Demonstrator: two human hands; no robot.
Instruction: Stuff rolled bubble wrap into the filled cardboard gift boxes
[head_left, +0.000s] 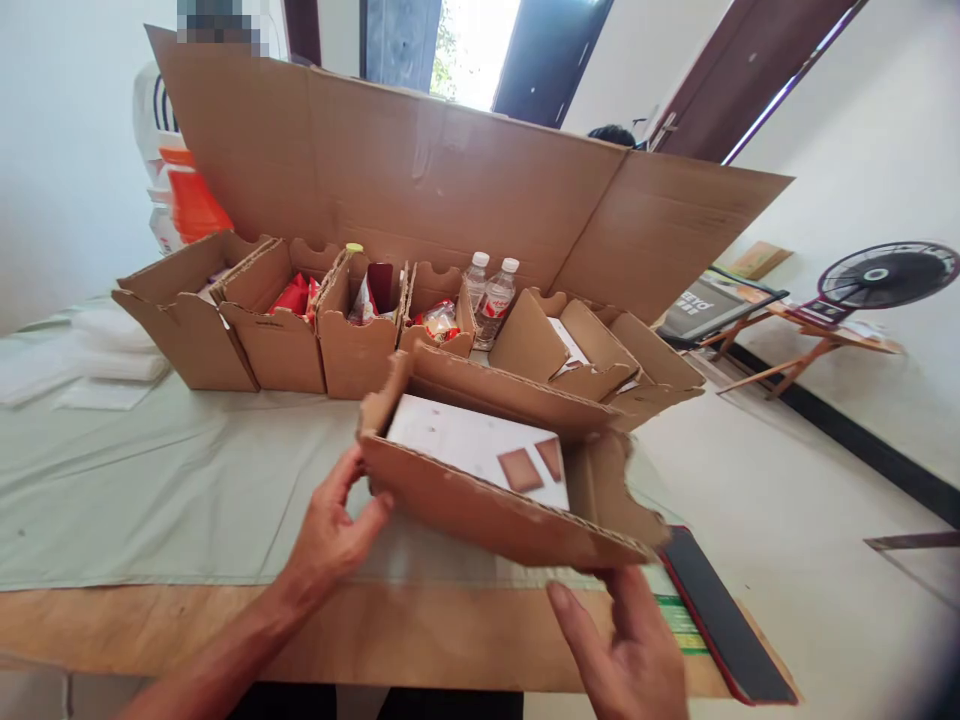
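An open cardboard box is tilted above the front of the table between my two hands. Inside it lies a white carton with brown squares printed on it. My left hand grips the box's left end, thumb at the near side and fingers at the end wall. Under the right near corner is my right hand; its fingers support the box from below, partly hidden, and its thumb stands apart from the cardboard.
Several similar cardboard bins with packets stand in a row behind. Two plastic bottles stand among them, before a tall cardboard panel. Clear plastic bags lie left. A dark flat object lies at the table's right edge.
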